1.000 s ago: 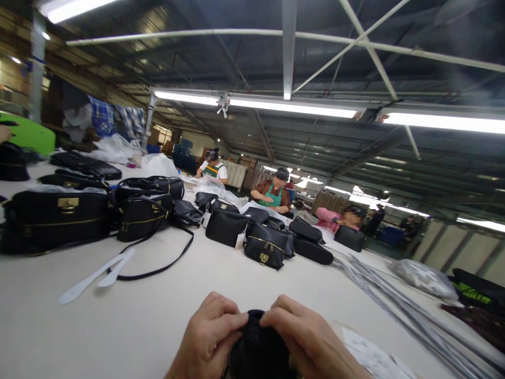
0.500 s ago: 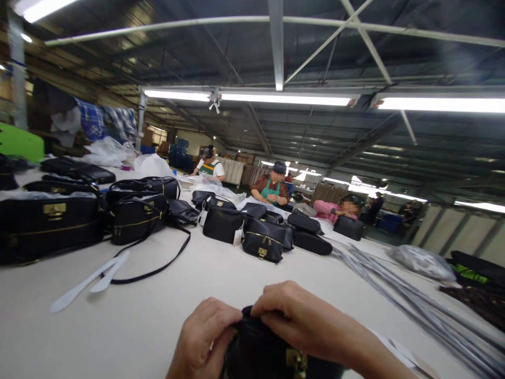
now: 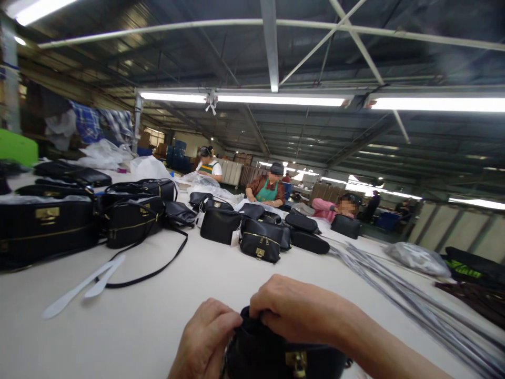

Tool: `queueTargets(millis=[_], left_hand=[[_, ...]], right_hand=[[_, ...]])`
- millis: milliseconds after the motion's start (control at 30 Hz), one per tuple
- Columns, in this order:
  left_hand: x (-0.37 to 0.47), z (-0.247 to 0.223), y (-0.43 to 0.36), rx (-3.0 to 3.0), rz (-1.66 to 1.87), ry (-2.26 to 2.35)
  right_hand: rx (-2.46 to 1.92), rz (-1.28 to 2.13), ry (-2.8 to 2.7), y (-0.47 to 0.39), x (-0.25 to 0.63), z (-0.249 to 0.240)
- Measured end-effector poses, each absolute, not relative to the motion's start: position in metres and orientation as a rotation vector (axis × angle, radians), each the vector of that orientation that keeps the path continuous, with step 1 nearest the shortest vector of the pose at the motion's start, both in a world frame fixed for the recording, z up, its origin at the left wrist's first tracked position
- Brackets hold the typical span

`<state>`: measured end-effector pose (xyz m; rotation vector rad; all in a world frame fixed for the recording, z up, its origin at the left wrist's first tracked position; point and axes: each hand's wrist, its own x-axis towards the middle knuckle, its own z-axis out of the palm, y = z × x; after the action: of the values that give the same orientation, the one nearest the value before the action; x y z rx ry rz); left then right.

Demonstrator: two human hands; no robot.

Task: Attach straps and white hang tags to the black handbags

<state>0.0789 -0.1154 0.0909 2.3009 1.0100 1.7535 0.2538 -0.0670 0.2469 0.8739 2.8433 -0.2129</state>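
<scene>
A black handbag [image 3: 256, 345] with a gold lock clasp is at the bottom middle, its lower part cut off by the picture edge. My left hand [image 3: 207, 334] is closed on its left rim, thumb and fingers pinching the edge. From the right, my right hand [image 3: 280, 310] reaches across the top with bent fingers gripping the far rim near the left fingertips. Dark material shows between the two hands; the fingertips of the right hand are partly hidden inside the bag's edge.
Several black bags [image 3: 260, 239] stand across the white table [image 3: 158, 326], with larger ones [image 3: 47, 226] at left. Two white plastic strips [image 3: 84, 287] lie by a black strap [image 3: 158, 273]. Long grey strips [image 3: 394, 284] and a plastic-wrapped bundle [image 3: 418, 259] are at right. Several co-workers [image 3: 268, 187] sit beyond.
Both hands keep their grip on the handbag's rim. My right hand and forearm have risen slightly, and more of the bag's dark top shows. The background has shifted a little left.
</scene>
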Motion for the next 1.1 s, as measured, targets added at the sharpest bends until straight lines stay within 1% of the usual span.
queueTargets(millis=[100, 200, 267, 367, 433, 500, 633, 700, 867, 1100], left_hand=[[0.079, 0.093, -0.115, 2.351, 1.758, 1.003], [0.080, 0.095, -0.115, 2.372, 1.733, 1.021], [0.080, 0.096, -0.113, 2.378, 1.730, 1.025], [0.080, 0.099, -0.112, 2.401, 1.711, 1.030], [0.079, 0.101, -0.112, 2.408, 1.699, 1.043], [0.080, 0.104, -0.112, 2.412, 1.705, 1.036], [0.085, 0.108, -0.114, 2.409, 1.755, 1.006], [0.088, 0.110, -0.113, 2.378, 1.708, 0.971], [0.088, 0.123, -0.109, 2.223, 1.463, 0.844], [0.083, 0.131, -0.096, 2.331, 1.366, 0.823]], right_hand=[[0.850, -0.130, 2.888, -0.069, 0.256, 0.243], [0.796, -0.197, 2.988, -0.068, 0.266, 0.237], [0.803, -0.414, 3.044, -0.063, 0.274, 0.231], [0.913, -0.872, 3.032, -0.056, 0.283, 0.222], [0.990, -0.995, 3.023, -0.055, 0.285, 0.220], [1.053, -0.954, 3.012, -0.057, 0.283, 0.220], [1.253, -0.643, 2.963, -0.064, 0.275, 0.222], [1.353, -0.541, 2.950, -0.065, 0.273, 0.221], [1.388, -0.623, 2.946, -0.062, 0.278, 0.216], [1.395, -0.788, 2.974, -0.058, 0.284, 0.210]])
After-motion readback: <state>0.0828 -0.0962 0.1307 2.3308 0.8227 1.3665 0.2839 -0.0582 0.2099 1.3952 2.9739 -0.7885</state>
